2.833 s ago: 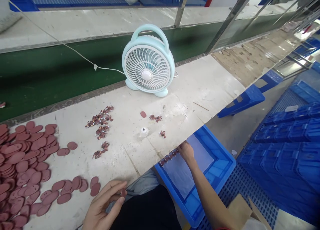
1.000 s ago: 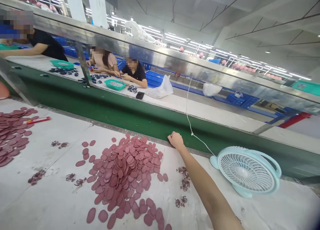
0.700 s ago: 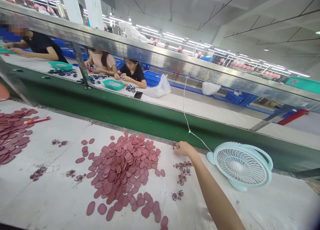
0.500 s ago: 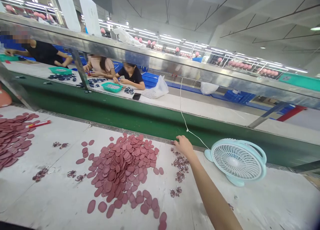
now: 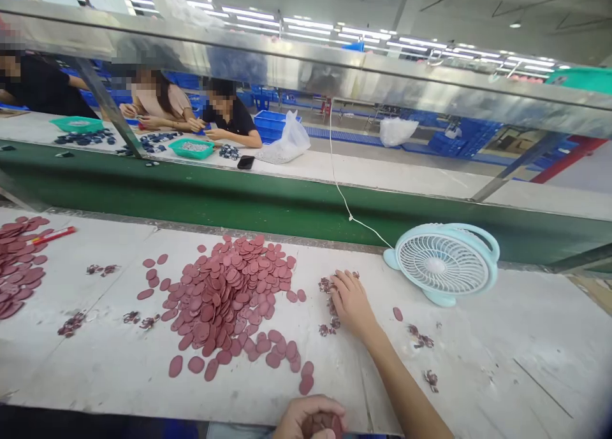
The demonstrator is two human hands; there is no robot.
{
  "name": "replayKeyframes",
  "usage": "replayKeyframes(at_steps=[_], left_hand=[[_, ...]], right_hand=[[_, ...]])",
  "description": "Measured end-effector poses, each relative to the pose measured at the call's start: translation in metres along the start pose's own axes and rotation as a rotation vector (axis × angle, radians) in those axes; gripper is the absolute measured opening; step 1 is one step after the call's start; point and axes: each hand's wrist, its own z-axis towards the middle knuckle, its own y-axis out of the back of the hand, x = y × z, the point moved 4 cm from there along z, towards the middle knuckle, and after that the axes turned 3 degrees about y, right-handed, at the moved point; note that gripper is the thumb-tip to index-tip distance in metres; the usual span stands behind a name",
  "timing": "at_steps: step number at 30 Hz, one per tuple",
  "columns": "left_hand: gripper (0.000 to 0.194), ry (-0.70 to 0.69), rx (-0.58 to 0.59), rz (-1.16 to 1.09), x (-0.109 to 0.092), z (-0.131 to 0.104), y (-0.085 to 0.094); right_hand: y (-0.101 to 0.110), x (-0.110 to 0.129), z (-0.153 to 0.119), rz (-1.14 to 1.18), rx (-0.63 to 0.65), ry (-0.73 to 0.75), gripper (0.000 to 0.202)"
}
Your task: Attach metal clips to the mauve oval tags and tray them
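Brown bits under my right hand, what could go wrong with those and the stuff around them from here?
Your right hand lies over some of the brown bits, so a sideways drag might scatter them. The loose red ovals near the table's front edge sit close to your left hand and could get nudged off. The fan's white cord hangs across the gap; a snag might tug the fan.

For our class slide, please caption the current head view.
Right hand over brown pieces, between the red ovals and the fan.
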Motion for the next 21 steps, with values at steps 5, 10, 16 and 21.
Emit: replayKeyframes(at_steps=[5, 10, 16, 21], left_hand=[[0.040, -0.052, -0.055, -0.080, -0.014, -0.009, 0.010], [0.033, -0.048, -0.236, -0.093, -0.044, -0.015, 0.005], [0.036, 0.088, -0.354, -0.159, -0.062, -0.016, -0.008], [0.031, 0.156, -0.353, -0.249, -0.058, -0.009, -0.009]], right_hand=[[-0.007, 0.038, -0.060, 0.012, 0.022, 0.139, 0.040], [-0.017, 0.048, -0.099, 0.017, 0.023, 0.149, 0.044], [0.008, 0.046, -0.148, 0.267, -0.018, 0.062, 0.038], [0.034, 0.009, -0.188, 1.168, -0.525, -0.654, 0.026]])
